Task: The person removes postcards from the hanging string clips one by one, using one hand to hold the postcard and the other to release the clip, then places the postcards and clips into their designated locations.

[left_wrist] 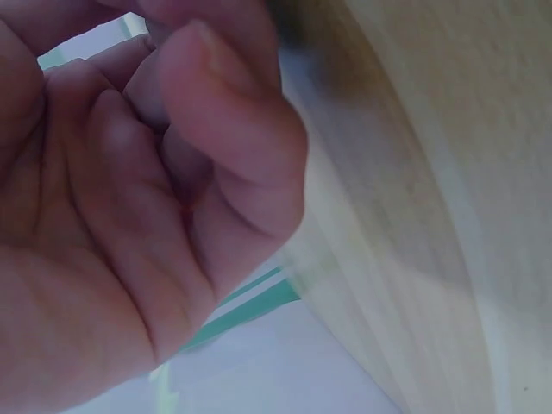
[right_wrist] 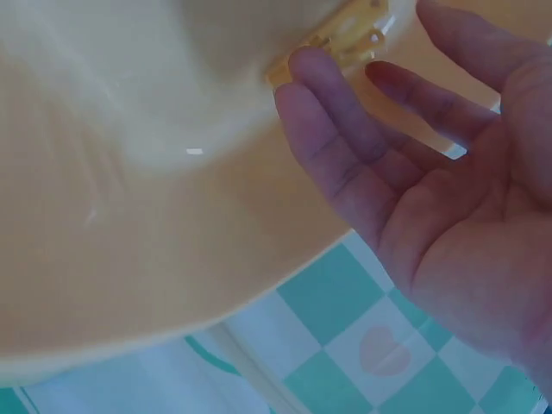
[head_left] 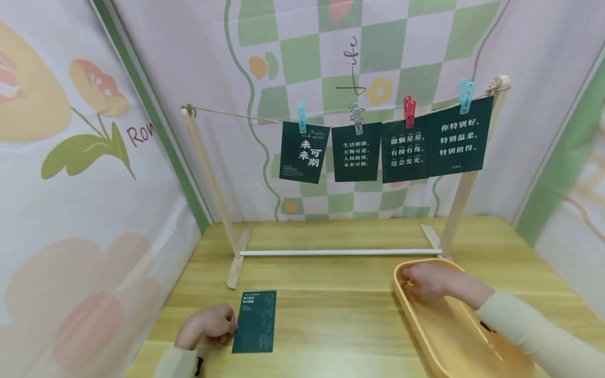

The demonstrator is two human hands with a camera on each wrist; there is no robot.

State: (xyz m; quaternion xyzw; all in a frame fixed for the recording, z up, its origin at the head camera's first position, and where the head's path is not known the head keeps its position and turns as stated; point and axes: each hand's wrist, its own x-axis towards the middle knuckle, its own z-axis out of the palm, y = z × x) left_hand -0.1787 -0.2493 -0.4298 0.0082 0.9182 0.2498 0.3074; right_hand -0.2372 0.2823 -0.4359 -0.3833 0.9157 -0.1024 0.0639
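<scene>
My left hand (head_left: 211, 324) rests by the left edge of a dark green card (head_left: 255, 321) lying flat on the table, its fingertips right at that edge. In the left wrist view its fingers (left_wrist: 250, 147) are loosely curled, with nothing visible in the palm; the card is not seen there. My right hand (head_left: 427, 281) reaches into the far end of a yellow plastic tray (head_left: 454, 328). In the right wrist view its fingers are spread and slightly bent, and a yellow clothespin (right_wrist: 341, 39) lies just beyond the fingertips, against the tray wall.
Behind stands a wooden frame (head_left: 212, 181) with a string and a white crossbar (head_left: 340, 252). Several green cards hang in a row, held by clothespins: blue (head_left: 302, 117), grey (head_left: 356, 118), red (head_left: 409, 112) and blue (head_left: 466, 96). Printed cloth (head_left: 302, 58) closes off the back and sides.
</scene>
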